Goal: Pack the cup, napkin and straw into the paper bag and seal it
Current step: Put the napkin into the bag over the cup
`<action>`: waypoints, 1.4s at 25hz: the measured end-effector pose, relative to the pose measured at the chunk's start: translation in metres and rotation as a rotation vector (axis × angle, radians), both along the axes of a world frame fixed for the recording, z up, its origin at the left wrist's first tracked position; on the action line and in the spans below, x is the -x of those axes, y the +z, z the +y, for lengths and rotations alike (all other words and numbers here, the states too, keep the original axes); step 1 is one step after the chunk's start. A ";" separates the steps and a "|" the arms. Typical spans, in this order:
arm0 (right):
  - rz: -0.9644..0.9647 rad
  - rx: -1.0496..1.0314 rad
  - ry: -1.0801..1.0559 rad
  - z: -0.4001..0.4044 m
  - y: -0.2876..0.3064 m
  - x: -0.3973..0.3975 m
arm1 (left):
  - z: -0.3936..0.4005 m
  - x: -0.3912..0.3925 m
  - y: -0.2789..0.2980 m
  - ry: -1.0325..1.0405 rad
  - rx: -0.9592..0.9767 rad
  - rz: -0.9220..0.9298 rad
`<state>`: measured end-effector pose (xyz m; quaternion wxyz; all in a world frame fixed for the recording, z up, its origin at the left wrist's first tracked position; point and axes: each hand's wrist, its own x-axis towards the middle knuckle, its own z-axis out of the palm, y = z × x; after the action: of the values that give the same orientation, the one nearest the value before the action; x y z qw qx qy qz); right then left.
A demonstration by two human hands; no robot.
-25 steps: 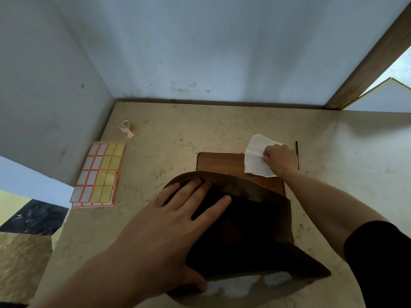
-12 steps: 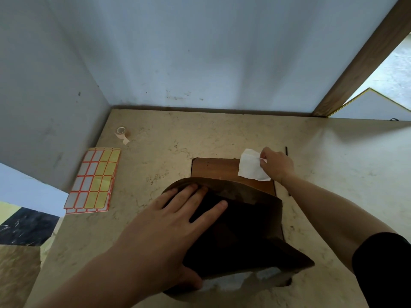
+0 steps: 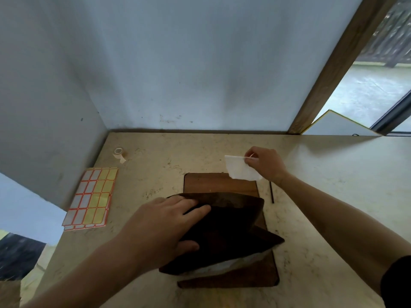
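Note:
A brown paper bag [image 3: 233, 225] lies on a wooden board [image 3: 220, 183] in the middle of the table. My left hand [image 3: 164, 225] grips the bag's upper left edge and holds its mouth apart. My right hand [image 3: 264, 165] pinches a white napkin [image 3: 239, 170], which hangs in the air just beyond the board's far right corner. A thin dark straw [image 3: 271, 193] lies on the table to the right of the board, partly under my right wrist. Something white shows under the bag's near edge. The cup is not visible.
A sheet of orange-bordered labels [image 3: 91, 198] lies at the table's left edge. A small tape roll [image 3: 119, 152] sits near the back left corner. Grey walls close the left and back. A wooden post [image 3: 329, 70] rises at the back right.
My right hand has lifted the napkin off the board and carried it up and away from me. My left hand keeps its hold on the bag. The camera has tilted up.

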<state>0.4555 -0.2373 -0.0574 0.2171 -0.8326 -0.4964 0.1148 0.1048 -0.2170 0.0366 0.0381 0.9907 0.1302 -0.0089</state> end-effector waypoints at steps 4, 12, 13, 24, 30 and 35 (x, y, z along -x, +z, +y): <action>0.071 -0.168 0.014 -0.008 0.047 0.019 | 0.014 -0.007 0.031 0.049 0.116 -0.195; 0.453 -0.360 0.078 -0.029 0.118 0.082 | 0.054 -0.063 0.047 0.573 0.924 -0.470; 0.494 -0.355 0.093 -0.030 0.124 0.089 | 0.055 -0.066 0.047 0.600 1.025 -0.465; 0.981 -0.279 0.012 -0.059 0.144 0.123 | 0.047 -0.048 0.040 0.639 1.348 -0.760; 0.915 -0.295 -0.023 -0.078 0.130 0.135 | 0.035 -0.036 0.028 0.632 1.170 -0.791; 0.761 -0.320 0.010 -0.086 0.130 0.141 | 0.027 -0.030 0.027 0.637 1.052 -0.747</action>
<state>0.3140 -0.3229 0.0727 0.5111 -0.6842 -0.3965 0.3369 0.1344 -0.1897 0.0634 0.5532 0.6918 0.3696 0.2806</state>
